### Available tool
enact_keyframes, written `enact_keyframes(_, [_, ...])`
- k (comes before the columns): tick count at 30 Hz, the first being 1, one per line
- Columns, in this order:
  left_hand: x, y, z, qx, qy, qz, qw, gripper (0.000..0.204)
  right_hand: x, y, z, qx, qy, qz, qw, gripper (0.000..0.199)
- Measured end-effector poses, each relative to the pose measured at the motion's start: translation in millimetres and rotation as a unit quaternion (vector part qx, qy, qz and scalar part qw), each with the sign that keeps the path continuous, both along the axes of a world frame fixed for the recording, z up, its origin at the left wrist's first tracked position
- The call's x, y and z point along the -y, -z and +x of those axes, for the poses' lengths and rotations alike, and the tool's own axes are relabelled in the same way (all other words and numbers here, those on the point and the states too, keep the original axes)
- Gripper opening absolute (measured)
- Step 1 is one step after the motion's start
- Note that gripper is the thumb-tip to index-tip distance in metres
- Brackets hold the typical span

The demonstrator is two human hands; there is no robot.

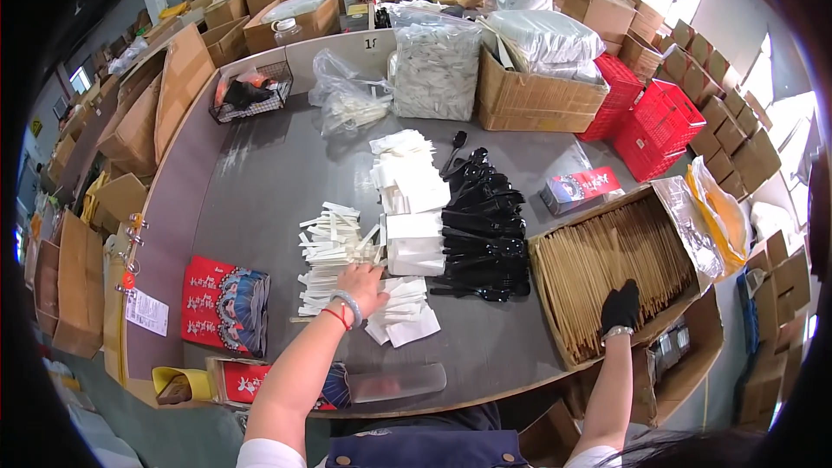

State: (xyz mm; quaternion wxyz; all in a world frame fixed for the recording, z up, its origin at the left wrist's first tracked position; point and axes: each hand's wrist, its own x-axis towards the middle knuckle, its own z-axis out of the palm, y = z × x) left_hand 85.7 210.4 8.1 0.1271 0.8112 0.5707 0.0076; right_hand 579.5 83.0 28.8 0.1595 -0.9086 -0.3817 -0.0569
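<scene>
Here, the bare left hand [360, 286] has loosely spread fingers between slim white strips [334, 238] and folded white paper packets [416, 186] on the grey table [251, 217]. The black-gloved right hand [621, 305] rests on thin tan sticks [598, 256] filling a brown cardboard box [659, 322]; any pinch I cannot tell. Behind, a brown carton [537, 104] holds plastic-wrapped white bundles [550, 35].

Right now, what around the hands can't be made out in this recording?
- Head view: whether the right hand grips any brown sticks; its own glove hides the fingertips.
- Head view: what lies under the left hand; the hand covers it.
- Head view: the sticks' lower layers; the top layer hides them.
- Head view: the dark item, too small to identify.
</scene>
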Motion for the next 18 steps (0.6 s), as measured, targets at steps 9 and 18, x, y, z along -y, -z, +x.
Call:
enact_keyframes(9, [1,-9,-10,0.056,0.034,-0.03,0.997,0.038,-32,-28,-185,-0.092,-0.398,0.048,0.912,0.017])
enact_keyframes(18, [103,-58,-15,0.367,-0.062,-0.15,0.916,0.024,-74,20,-207,-0.051,-0.405,-0.087,0.909,0.014])
